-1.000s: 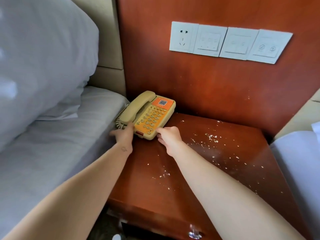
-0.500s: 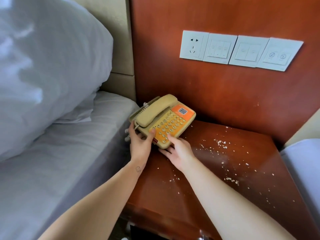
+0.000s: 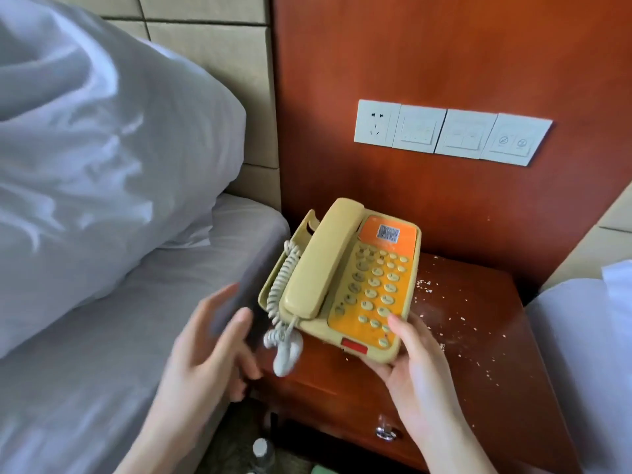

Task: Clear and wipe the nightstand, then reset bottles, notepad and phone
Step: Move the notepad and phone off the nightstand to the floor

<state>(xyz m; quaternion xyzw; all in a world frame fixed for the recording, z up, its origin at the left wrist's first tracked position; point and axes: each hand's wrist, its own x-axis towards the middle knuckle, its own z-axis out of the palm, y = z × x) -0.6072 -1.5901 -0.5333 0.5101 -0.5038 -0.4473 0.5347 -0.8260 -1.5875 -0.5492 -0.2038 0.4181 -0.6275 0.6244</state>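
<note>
Phone [image 3: 345,285] is off the tabletop [image 3: 478,354] now. My right hand [image 3: 413,364] grips it, left hand [image 3: 208,343] has let go and is open. Crumbs [image 3: 424,285] next.

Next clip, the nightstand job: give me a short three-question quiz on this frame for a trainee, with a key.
1. True or false: the handset lies on the base of the telephone.
2. Which hand has a grip on the telephone? A) left B) right C) both
3. Fill in: pale ____ lie scattered over the top of the nightstand.
Key: 1 true. 2 B: the right hand, thumb on the keypad, fingers beneath. 3 crumbs.
</note>
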